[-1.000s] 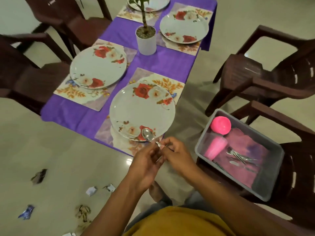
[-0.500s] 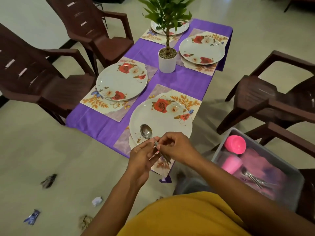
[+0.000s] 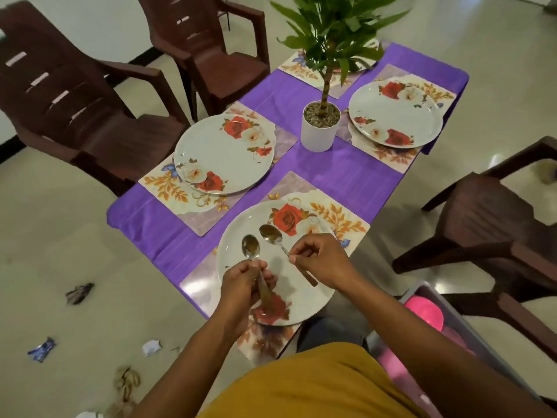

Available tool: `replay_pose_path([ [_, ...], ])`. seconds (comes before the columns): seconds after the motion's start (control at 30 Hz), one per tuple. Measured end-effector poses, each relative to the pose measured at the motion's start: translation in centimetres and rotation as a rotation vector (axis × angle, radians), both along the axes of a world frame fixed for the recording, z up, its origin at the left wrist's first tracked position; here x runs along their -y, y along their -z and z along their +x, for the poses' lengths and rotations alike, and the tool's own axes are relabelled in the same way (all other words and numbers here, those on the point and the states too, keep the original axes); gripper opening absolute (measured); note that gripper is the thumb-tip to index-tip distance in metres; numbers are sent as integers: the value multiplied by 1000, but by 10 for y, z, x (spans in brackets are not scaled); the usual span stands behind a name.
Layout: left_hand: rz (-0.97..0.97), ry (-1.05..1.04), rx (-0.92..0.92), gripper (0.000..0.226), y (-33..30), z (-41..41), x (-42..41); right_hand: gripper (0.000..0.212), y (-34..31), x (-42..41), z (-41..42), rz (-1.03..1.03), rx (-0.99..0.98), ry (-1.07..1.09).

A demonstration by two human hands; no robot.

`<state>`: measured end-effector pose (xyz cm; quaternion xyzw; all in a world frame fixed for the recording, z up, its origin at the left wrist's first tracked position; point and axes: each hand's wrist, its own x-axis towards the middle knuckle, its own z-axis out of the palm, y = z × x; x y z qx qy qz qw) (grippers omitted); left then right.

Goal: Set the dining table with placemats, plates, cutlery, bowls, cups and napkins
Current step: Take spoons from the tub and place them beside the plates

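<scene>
While both hands hover over the near plate (image 3: 304,294), each pinches one shiny metal spoon: left hand (image 3: 241,283) curled round the left spoon (image 3: 251,247), right hand (image 3: 322,260) round the right spoon (image 3: 271,234), bowls aimed at 12 o'clock. Plate is round, glossy, rose-printed, on a square floral placemat (image 3: 340,218) that overhangs the purple cloth's (image 3: 346,173) near edge. Grey bin (image 3: 470,330) at 4 o'clock; brown ribbed chair (image 3: 488,218) at 2.

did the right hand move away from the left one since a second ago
Yes. The right hand has drawn rightward over the nearest plate, taking its own spoon, while the left hand holds the other spoon.
</scene>
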<state>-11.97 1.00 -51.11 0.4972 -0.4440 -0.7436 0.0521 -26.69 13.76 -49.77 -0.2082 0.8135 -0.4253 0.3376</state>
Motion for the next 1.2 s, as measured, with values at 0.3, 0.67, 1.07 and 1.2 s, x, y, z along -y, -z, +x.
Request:
replay_pose_path([
  [0.3,-930,405,473,33,36,-40,-2,15,40,8,-150,264,-82,5],
  [0.67,-1085,632,721,94,59,-46,-20,23,82,34,-195,415,-162,-349],
  [1.07,-991,522,631,111,54,-46,-28,5,86,29,-191,357,-215,-375],
  [1.2,-960,521,606,122,53,-42,-28,4,78,26,-190,322,-206,-373],
])
